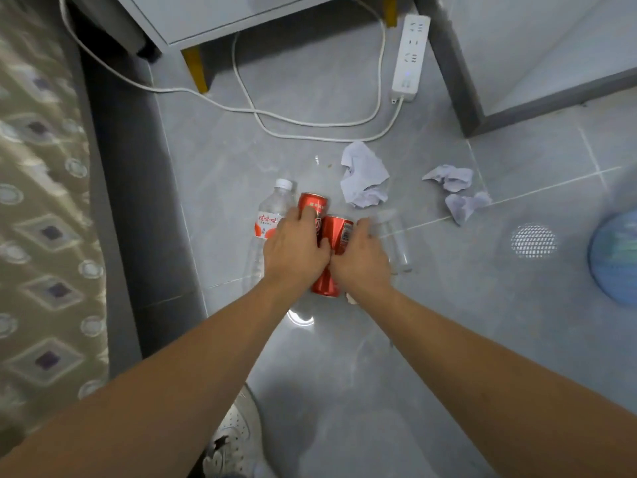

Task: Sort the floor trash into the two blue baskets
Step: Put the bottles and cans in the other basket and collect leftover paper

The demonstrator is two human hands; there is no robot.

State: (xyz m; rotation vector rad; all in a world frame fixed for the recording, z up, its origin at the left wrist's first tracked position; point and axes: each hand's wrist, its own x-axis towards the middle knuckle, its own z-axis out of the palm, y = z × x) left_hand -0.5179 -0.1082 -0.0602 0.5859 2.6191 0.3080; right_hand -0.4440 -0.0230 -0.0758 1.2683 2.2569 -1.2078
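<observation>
Two red cans lie side by side on the grey tile floor. My left hand (296,251) curls over the left can (313,204). My right hand (360,260) curls over the right can (339,232). A clear plastic bottle (267,229) with a white cap and red label lies just left of the cans. A clear glass (396,239) lies right of my right hand. One crumpled white paper (363,175) sits beyond the cans and two smaller ones (451,177) (463,205) lie to the right. A blue basket (615,260) shows at the right edge.
A white power strip (410,56) and its looping cords (310,124) lie on the floor ahead. A white cabinet with yellow legs (196,69) stands at the back, a grey furniture base (458,81) at the right, a bed (44,236) along the left. My shoe (231,439) is below.
</observation>
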